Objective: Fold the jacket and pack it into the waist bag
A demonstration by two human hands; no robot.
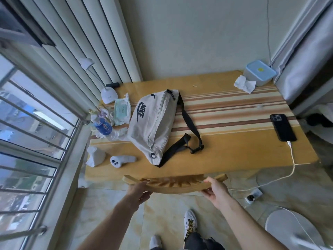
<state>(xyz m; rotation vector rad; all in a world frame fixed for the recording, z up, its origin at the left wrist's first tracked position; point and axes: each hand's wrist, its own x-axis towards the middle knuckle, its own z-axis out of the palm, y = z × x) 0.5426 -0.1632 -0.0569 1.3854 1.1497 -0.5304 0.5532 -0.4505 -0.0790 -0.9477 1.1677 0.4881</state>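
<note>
A beige waist bag (153, 121) with a black logo and a black strap (189, 123) lies on the wooden table (225, 152), left of centre. Its zip looks closed. No jacket is in view. Below the table's near edge stands a wooden chair, and only the curved top rail of the chair back (176, 185) shows. My left hand (139, 193) grips the rail's left part. My right hand (216, 193) grips its right part, thumb on top.
A black phone (282, 127) on a white charging cable lies at the table's right. A blue-lidded box (259, 72) and tissues sit at the back right. A lamp, wipes pack (121, 110), bottle (101, 126) and white remote (122, 160) crowd the left side by the barred window.
</note>
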